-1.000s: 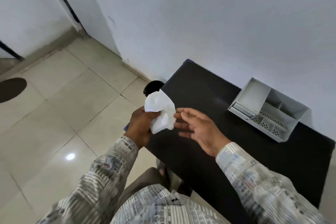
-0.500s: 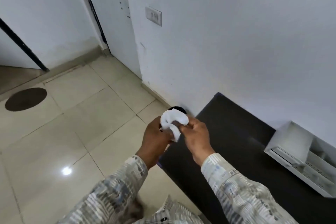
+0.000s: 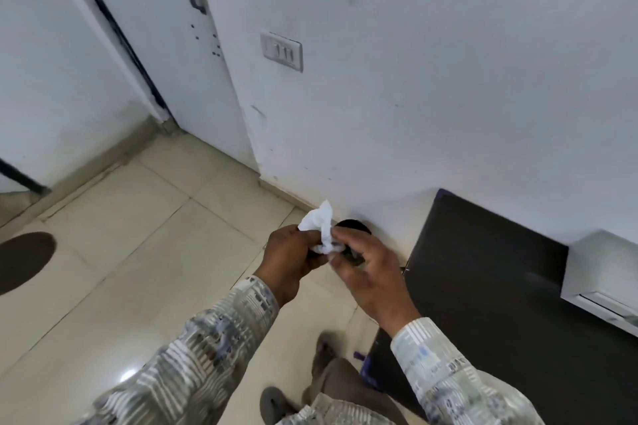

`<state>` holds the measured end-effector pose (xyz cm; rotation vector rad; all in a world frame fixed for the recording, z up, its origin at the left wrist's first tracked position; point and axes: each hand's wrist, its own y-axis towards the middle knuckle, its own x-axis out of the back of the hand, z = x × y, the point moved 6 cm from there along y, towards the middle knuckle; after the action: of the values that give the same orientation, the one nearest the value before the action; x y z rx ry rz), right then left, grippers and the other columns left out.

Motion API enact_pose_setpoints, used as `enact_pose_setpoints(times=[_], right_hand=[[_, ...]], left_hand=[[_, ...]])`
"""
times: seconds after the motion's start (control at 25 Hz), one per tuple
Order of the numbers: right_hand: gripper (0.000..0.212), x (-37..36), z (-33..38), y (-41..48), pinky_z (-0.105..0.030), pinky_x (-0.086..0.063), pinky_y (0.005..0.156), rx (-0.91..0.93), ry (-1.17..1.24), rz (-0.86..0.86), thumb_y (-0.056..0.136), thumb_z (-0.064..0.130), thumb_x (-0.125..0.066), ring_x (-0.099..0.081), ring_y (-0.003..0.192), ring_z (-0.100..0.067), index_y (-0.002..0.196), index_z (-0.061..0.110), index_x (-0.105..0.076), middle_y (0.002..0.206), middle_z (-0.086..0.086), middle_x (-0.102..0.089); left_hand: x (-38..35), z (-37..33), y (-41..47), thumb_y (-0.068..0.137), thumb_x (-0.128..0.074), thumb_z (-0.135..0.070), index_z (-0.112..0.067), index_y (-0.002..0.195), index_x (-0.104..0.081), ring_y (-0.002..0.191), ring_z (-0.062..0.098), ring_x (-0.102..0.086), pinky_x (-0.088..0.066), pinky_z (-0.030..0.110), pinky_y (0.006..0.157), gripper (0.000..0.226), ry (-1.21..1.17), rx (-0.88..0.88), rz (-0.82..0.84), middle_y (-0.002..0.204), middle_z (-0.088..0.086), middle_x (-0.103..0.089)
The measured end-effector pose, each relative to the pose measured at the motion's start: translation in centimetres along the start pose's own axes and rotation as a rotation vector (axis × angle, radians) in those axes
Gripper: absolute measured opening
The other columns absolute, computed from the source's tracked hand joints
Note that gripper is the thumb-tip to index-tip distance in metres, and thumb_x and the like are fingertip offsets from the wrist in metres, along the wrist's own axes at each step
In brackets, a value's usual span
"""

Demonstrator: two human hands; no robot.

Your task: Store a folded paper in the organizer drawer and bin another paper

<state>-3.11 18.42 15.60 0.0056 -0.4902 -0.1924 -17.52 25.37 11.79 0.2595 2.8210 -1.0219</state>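
Observation:
A crumpled white paper (image 3: 319, 229) is pinched between both hands in the lower middle of the view. My left hand (image 3: 291, 260) grips it from the left, and my right hand (image 3: 367, 267) holds its lower end from the right. Directly behind the hands a small black bin (image 3: 352, 226) stands on the floor against the wall, mostly hidden by my fingers. The white organizer (image 3: 602, 272) sits on the black table (image 3: 483, 272) at the right edge, only its left part in view.
Beige floor tiles (image 3: 138, 252) spread to the left, with a dark round mat (image 3: 22, 260) at the left edge. A white door (image 3: 179, 45) with a handle and a wall switch (image 3: 282, 52) are behind. My feet (image 3: 324, 352) stand by the table's left side.
The view has swung left and up, away from the table. The paper has been squeezed smaller between both hands, and the hands have come over the black bin.

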Motion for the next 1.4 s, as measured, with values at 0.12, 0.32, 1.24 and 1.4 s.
enact_pose_setpoints(times=[0.12,0.32,1.24,1.4], right_hand=[[0.031,1.1,-2.7,3.8,-0.040,-0.055,0.099,0.033,-0.366,-0.074,0.090,0.041,-0.072,-0.065,0.117,-0.014,0.120,0.034,-0.078,0.116,0.009,-0.077],[0.014,2.0,-12.5,11.5,-0.028,-0.053,0.077,-0.415,-0.052,-0.229,0.089,0.025,-0.081,-0.071,0.083,-0.010,0.102,0.027,-0.086,0.088,0.005,-0.081],[0.034,-22.5,-60.5,21.3,-0.034,-0.052,0.088,-1.426,0.334,-0.338,0.090,0.024,-0.078,-0.068,0.111,-0.032,0.117,0.004,-0.074,0.119,-0.015,-0.073],[0.044,-20.0,-56.8,22.1,-0.038,-0.050,0.104,-1.334,0.149,-0.266,0.096,0.034,-0.070,-0.062,0.125,-0.038,0.128,0.003,-0.068,0.134,-0.018,-0.068]], left_hand=[[-1.8,-0.8,4.4,0.080,-0.076,-0.008,0.002,0.115,-0.078,0.072,0.031,-0.077,-0.059,0.031,0.061,0.036,0.173,0.104,0.082,0.086,0.015,-0.080],[-4.1,-2.3,13.9,0.096,-0.074,-0.031,-0.009,0.112,-0.075,0.077,0.027,-0.070,-0.053,0.037,0.068,0.027,0.301,0.134,0.205,0.094,0.009,-0.078],[-0.6,21.5,63.3,0.085,-0.076,-0.033,-0.021,0.143,-0.057,0.100,0.027,-0.072,-0.055,0.036,0.093,0.062,1.254,0.197,0.295,0.109,0.002,-0.071],[-0.8,19.3,62.9,0.083,-0.075,-0.026,-0.021,0.157,-0.044,0.130,0.033,-0.061,-0.048,0.038,0.103,0.080,1.503,0.075,0.385,0.147,0.013,-0.058]])
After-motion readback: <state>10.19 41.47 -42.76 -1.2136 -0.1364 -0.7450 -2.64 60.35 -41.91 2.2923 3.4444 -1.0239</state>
